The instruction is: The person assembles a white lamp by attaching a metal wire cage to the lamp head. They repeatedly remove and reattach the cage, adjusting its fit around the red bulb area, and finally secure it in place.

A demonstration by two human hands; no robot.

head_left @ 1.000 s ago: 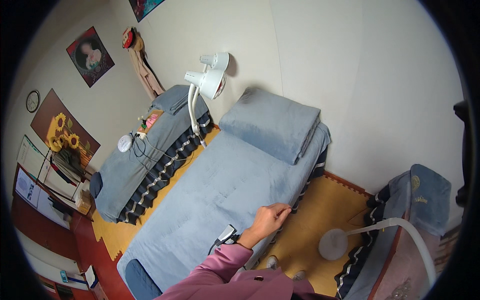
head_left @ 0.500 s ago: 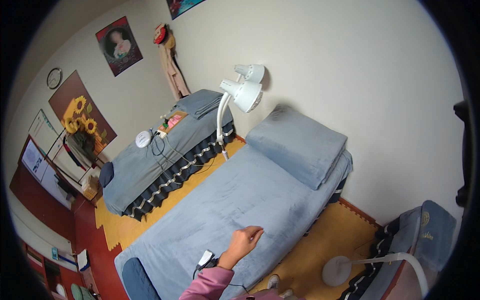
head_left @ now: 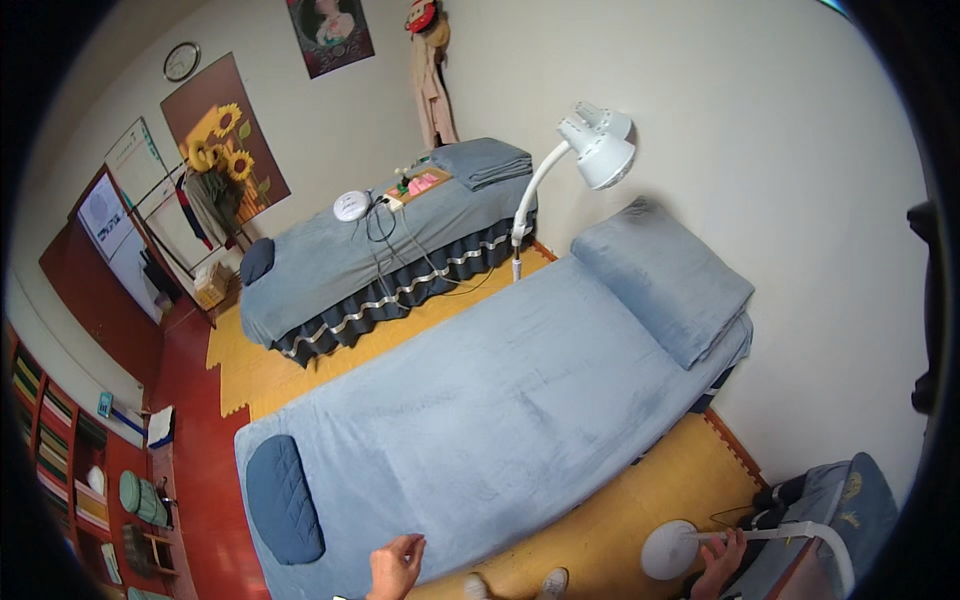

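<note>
My left hand (head_left: 396, 567) comes in at the lower edge, over the near side of a bed (head_left: 500, 400) with a blue-grey cover. Its fingers are curled together, and whatever they may hold is hidden. My right hand (head_left: 718, 563) is farther right, fingers apart, beside the white arm of a floor lamp (head_left: 668, 550); whether it touches the lamp cannot be told. A dark blue quilted cushion (head_left: 285, 500) lies at the bed's left end. Folded blue-grey bedding (head_left: 665, 285) rests at the far right end.
A white two-headed lamp (head_left: 605, 160) stands behind the bed. Beyond it is a second bed (head_left: 330, 270) with a tray (head_left: 418, 188), a round white device (head_left: 351, 206) and cables. A covered piece of furniture (head_left: 860, 510) stands at the right; shelves (head_left: 60, 430) line the left.
The view has swung left and the bed shows farther right. My left hand has drawn back toward the lower edge, off the middle of the bed. My right hand has come into view by the floor lamp.
</note>
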